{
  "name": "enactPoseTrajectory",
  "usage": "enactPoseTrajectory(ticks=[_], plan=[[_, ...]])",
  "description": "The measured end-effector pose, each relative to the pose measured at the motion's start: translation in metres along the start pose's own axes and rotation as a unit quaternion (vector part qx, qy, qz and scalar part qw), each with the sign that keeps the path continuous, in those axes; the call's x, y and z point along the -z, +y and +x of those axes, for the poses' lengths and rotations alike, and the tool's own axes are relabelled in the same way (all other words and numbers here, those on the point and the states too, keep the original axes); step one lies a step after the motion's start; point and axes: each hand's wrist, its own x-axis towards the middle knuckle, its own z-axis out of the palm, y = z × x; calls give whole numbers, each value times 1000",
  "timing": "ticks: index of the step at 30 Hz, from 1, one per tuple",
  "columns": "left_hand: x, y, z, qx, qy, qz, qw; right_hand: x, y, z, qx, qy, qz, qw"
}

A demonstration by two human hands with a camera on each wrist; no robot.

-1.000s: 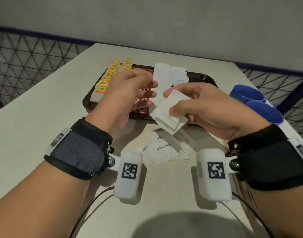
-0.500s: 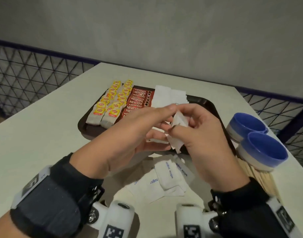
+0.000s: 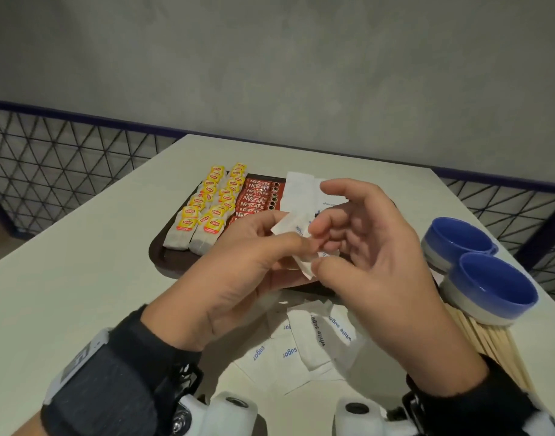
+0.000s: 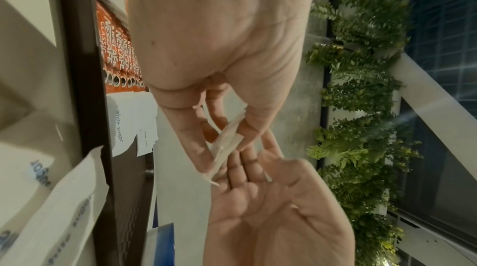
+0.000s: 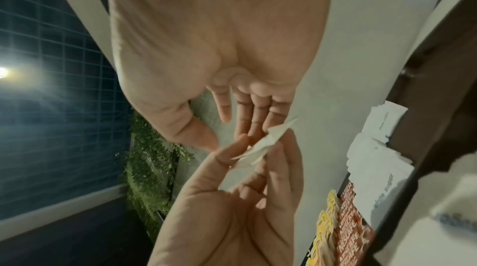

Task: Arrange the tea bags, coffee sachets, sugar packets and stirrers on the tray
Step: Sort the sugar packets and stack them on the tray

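Note:
My left hand (image 3: pixel 293 239) pinches a small stack of white sugar packets (image 3: pixel 290 225) between thumb and fingers, just above the near edge of the dark brown tray (image 3: pixel 163 256). In the left wrist view the held packets (image 4: pixel 227 141) show edge-on. My right hand (image 3: pixel 332 234) is beside them with its fingers relaxed and spread, its fingertips close to the stack. On the tray lie two rows of yellow-tagged tea bags (image 3: pixel 207 215), red coffee sachets (image 3: pixel 257 196) and more sugar packets (image 3: pixel 301 190). Loose sugar packets (image 3: pixel 301 347) lie on the table under my hands. Wooden stirrers (image 3: pixel 496 350) lie at the right.
Two blue cups (image 3: pixel 490 287) (image 3: pixel 455 237) stand to the right of the tray, the nearer one on the stirrers' far ends. The white table (image 3: pixel 81 278) ends at a wire-mesh fence on the left and right. A grey wall stands behind.
The stack of sugar packets has passed from my right hand to my left. My right hand has let go and spread its fingers. Both hands now meet over the tray's near edge.

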Motion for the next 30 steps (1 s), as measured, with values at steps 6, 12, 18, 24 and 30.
enactPoseTrajectory(ticks=[6, 12, 18, 24, 30], plan=[[4, 2, 1, -42, 36, -14, 998, 13, 10, 6, -19, 168, 30, 985], [3, 2, 0, -85, 36, -37, 995, 5, 9, 6, -114, 91, 149, 978], [6, -1, 3, -86, 48, 11, 995, 6, 13, 7, -90, 149, 111, 978], [4, -3, 3, -66, 31, 16, 997, 1, 15, 3, -37, 109, 10, 993], [4, -4, 3, -68, 17, 32, 997, 4, 16, 4, -28, 73, -17, 997]])
